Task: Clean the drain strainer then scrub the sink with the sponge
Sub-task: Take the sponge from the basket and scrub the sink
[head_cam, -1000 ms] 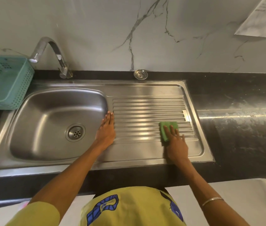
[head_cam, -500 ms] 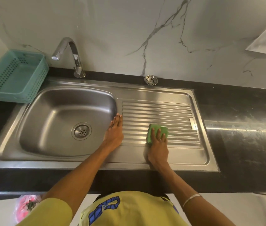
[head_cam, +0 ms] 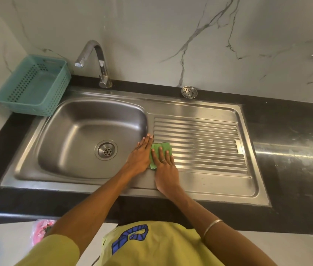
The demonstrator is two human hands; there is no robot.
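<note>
Right hand pressed the flat green sponge with straight fingers onto the ribbed steel drainboard; left hand lay flat, open, just beside. Advisable: firm strokes along the ribs.

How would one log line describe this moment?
step: scrub drainboard | right hand: presses sponge | left hand: flat on sink | strainer: by wall

One sponge, one basket, one tap — two hands.

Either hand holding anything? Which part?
Nothing gripped. Right hand presses flat on top of the sponge; left hand lies flat on the sink rim.
</note>
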